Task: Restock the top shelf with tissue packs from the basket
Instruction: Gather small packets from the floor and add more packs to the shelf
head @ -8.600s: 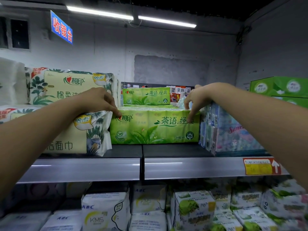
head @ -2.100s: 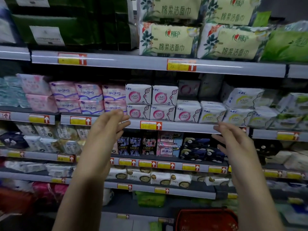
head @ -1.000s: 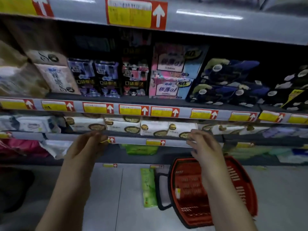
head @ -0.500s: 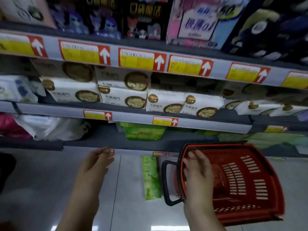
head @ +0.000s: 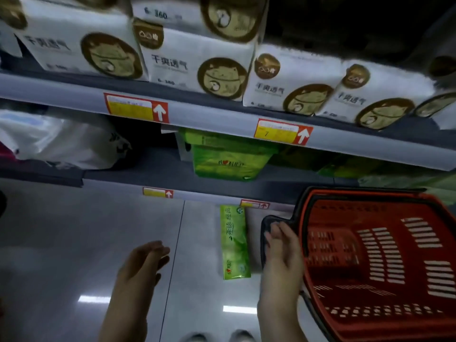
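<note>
Green tissue pack (head: 235, 243) lies flat on grey floor (head: 74, 243), between both hands, just left of red basket (head: 385, 267); right hand (head: 280, 253) fingers spread, touching black basket handle (head: 265, 225), holding nothing; left hand (head: 142, 265) open, empty, apart from pack.

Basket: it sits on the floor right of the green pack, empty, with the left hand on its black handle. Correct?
Not quite. In the head view it is the right hand on the black handle, not the left hand, which hangs open over the floor. The rest holds: the basket is on the floor, right of the green pack, and looks empty.
</note>
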